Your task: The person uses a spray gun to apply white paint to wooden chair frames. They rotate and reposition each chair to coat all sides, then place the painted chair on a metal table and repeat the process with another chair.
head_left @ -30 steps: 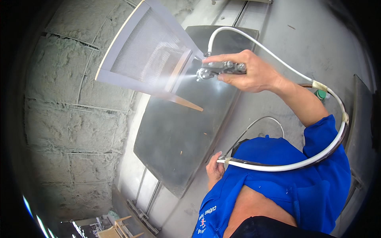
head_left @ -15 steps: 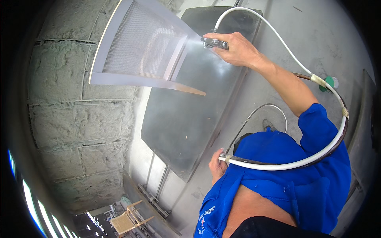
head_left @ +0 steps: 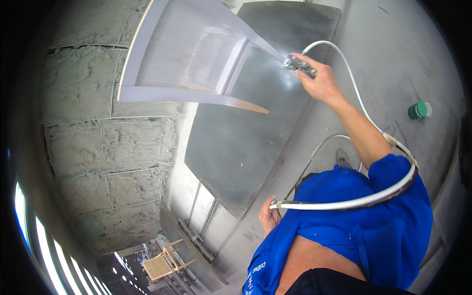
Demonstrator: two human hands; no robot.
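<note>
My right hand (head_left: 319, 81) is closed around a spray gun (head_left: 301, 66), its arm stretched forward. The gun's nozzle is at the tip of one leg of a chair (head_left: 169, 94), and pale mist hangs around it. Whitish coating covers the chair's frame, which has a woven mesh panel; the tip of its other leg shows bare wood. From the gun a white hose (head_left: 339, 205) runs back in a loop past my right arm. At my waist my left hand (head_left: 269, 216) grips the hose near a metal fitting; its fingers are partly hidden.
Beneath the chair lies a large dark board (head_left: 231, 157). A fibrous, grimy grey filter wall (head_left: 137, 147) stands at left. On the floor at right is a green container (head_left: 418, 111). Another wooden chair (head_left: 164, 263) stands in the lower left distance.
The spray gun in my right hand has moved right and slightly nearer, along the chair leg to its tip. The view has shifted a little. My left hand keeps its grip on the hose.
</note>
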